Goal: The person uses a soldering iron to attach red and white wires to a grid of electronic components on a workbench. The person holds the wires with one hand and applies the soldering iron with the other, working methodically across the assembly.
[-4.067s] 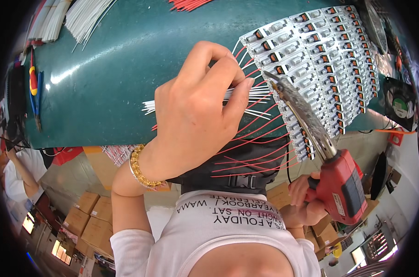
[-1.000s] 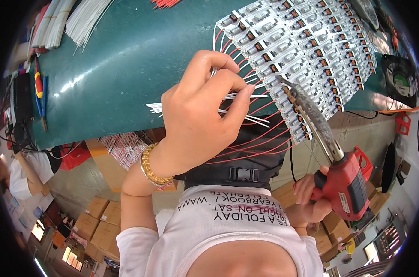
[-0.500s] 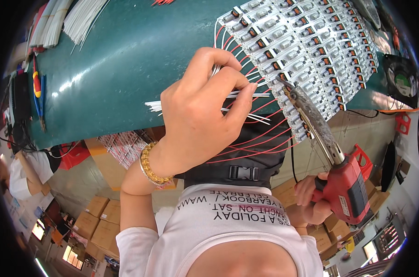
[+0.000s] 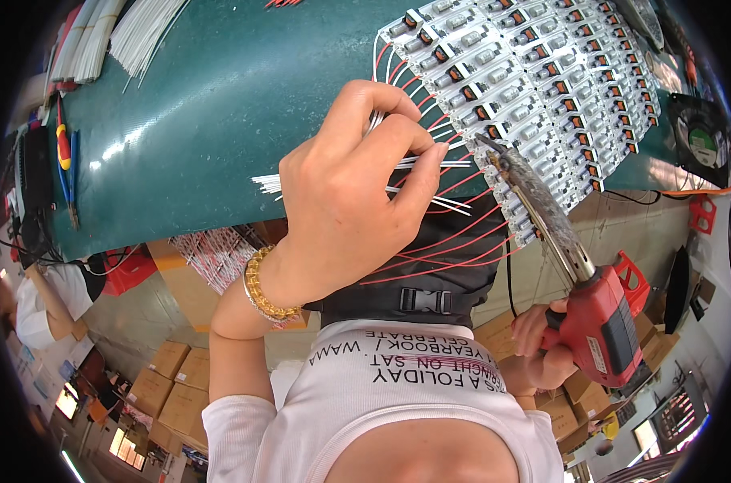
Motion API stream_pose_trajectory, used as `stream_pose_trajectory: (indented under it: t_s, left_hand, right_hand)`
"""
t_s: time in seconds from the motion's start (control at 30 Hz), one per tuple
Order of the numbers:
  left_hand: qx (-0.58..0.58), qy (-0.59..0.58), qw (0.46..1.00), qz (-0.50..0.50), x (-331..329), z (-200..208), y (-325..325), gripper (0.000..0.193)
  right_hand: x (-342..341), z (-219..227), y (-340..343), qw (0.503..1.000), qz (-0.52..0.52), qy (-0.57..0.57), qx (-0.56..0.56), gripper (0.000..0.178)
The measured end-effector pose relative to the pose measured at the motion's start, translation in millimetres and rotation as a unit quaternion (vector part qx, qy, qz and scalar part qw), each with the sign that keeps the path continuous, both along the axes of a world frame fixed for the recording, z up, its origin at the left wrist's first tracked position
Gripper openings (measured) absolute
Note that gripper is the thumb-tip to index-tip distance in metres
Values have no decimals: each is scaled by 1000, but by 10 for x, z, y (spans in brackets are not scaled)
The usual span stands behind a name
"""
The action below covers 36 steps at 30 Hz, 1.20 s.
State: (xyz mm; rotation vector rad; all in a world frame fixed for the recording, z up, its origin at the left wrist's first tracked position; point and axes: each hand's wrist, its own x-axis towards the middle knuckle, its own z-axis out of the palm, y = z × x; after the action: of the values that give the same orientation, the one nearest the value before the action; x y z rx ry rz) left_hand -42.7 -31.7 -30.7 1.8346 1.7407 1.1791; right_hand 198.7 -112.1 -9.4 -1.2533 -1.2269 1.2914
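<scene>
My left hand [image 4: 361, 181] is closed on a bundle of white wires [image 4: 270, 185], with thumb and fingertips pinched near the left edge of a panel of small circuit boards [image 4: 534, 97]. Rows of small metal parts and dark switches sit on these boards. Red wires [image 4: 454, 248] and white ones run off the panel's left edge, passing beside and under the hand. In my right hand [image 4: 543, 346] is a red-handled, gun-shaped soldering iron [image 4: 599, 326]. Its dark tip points up and left, at the board edge just right of my left fingertips. Whether it touches a pad I cannot tell.
The green tabletop [image 4: 212, 105] holds bundles of white wires [image 4: 146, 36] at the back left. A red-yellow screwdriver [image 4: 63, 137] lies at the left. A black fan [image 4: 701, 141] stands at the right end. Cardboard boxes [image 4: 168, 386] are stacked on the floor, and another person [image 4: 55, 302] is at left.
The soldering iron has shifted slightly up and left along the board edge, with my right hand following. My left hand and the white wires have barely moved.
</scene>
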Motion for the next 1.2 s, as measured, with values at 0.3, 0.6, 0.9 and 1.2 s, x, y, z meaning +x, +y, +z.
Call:
stream_pose_trajectory:
  t_s: [0.3,0.6,0.9,1.2]
  left_hand:
    - [-9,0,1000,-12,-4,15,-1,9]
    - [-31,-47,997,-56,-24,49,-45,9]
    - [-1,1,1000,-17,78,-4,-51,10]
    - [6,2,1000,-18,76,-1,-42,10]
  right_hand:
    - [-17,-6,23,1000,4,-8,8,74]
    - [113,-60,-30,1000,24,8,1,78]
    - [127,-18,-125,1000,11,-28,-9,68]
    - [166,-11,-109,1000,22,-2,17,74]
